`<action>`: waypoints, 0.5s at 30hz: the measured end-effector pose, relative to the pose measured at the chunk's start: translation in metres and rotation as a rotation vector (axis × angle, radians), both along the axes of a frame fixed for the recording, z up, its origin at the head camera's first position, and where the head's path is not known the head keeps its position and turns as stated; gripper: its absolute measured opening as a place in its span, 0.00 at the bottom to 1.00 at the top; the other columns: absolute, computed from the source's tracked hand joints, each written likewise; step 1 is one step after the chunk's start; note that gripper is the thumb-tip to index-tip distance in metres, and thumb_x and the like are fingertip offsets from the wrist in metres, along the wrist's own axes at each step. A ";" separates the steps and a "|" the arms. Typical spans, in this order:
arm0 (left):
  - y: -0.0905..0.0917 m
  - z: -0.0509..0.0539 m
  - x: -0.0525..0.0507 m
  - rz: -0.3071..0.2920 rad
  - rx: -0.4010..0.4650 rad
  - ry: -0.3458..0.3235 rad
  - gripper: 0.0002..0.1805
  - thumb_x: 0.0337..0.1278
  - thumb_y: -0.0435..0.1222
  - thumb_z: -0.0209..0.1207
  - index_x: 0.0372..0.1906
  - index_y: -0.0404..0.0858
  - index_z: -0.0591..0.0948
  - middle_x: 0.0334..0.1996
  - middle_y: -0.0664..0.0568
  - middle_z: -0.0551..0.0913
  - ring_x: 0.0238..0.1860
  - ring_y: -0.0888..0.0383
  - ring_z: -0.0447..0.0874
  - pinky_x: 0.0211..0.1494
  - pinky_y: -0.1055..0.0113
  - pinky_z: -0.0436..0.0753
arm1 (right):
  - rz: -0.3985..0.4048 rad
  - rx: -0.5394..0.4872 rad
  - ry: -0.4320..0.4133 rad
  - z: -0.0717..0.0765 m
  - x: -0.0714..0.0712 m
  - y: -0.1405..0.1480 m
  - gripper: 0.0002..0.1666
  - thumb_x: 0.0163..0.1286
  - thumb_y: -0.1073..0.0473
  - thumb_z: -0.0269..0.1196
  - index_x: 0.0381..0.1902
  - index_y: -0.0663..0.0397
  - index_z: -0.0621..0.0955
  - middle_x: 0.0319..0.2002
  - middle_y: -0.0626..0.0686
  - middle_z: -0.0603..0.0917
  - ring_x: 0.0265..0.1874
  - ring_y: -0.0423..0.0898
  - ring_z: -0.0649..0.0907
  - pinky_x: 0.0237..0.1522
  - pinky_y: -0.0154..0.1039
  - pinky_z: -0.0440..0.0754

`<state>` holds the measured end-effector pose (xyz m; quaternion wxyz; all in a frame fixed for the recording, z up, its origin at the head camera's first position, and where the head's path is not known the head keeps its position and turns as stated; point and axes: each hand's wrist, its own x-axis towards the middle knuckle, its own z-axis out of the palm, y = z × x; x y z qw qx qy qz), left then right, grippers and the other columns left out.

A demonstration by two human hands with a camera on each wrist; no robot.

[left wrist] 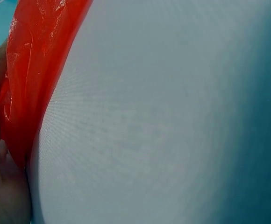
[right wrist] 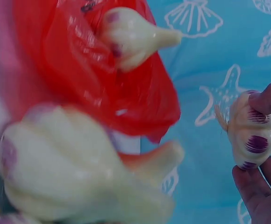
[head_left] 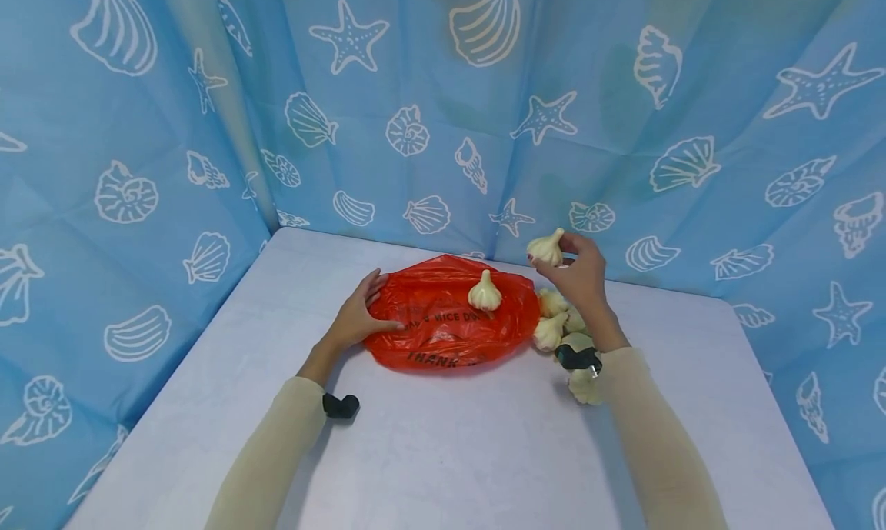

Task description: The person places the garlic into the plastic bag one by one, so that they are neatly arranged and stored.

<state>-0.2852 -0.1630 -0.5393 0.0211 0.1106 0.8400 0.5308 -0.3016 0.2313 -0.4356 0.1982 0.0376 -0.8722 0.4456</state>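
Note:
A red plastic bag (head_left: 443,341) with dark lettering lies on the table, with a garlic bulb (head_left: 484,293) on top toward its right side. My left hand (head_left: 356,315) rests at the bag's left edge, its thumb lying over the plastic and its fingers spread along the upper left. In the left wrist view, red plastic (left wrist: 37,70) partly covers that hand. Above the bag's right end, my right hand (head_left: 581,272) pinches another garlic bulb (right wrist: 252,130) between thumb and fingers, off the table.
Several garlic bulbs (head_left: 550,331) are heaped right of the bag, partly hidden beneath my right wrist. The white table (head_left: 443,453) meets a blue curtain (head_left: 415,76) with white shell and starfish prints at the back and sides.

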 end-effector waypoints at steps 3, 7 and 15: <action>-0.001 0.000 0.000 -0.001 -0.001 0.002 0.62 0.39 0.45 0.77 0.78 0.45 0.50 0.73 0.54 0.62 0.72 0.53 0.60 0.66 0.52 0.70 | 0.027 0.002 0.005 0.001 -0.001 -0.008 0.36 0.56 0.55 0.75 0.60 0.61 0.75 0.54 0.59 0.76 0.52 0.54 0.76 0.54 0.54 0.80; -0.002 0.000 -0.001 -0.002 0.006 0.006 0.62 0.39 0.45 0.77 0.78 0.45 0.50 0.73 0.54 0.62 0.72 0.53 0.59 0.67 0.52 0.69 | 0.058 -0.013 -0.001 0.002 -0.001 -0.022 0.36 0.56 0.54 0.75 0.60 0.60 0.75 0.55 0.58 0.75 0.53 0.53 0.76 0.54 0.52 0.80; -0.002 -0.001 -0.002 -0.012 0.022 -0.001 0.62 0.39 0.46 0.77 0.78 0.45 0.50 0.73 0.55 0.62 0.72 0.53 0.60 0.67 0.52 0.69 | 0.138 -0.070 -0.025 -0.001 0.001 -0.046 0.38 0.57 0.55 0.74 0.63 0.57 0.73 0.56 0.56 0.77 0.53 0.54 0.77 0.54 0.53 0.80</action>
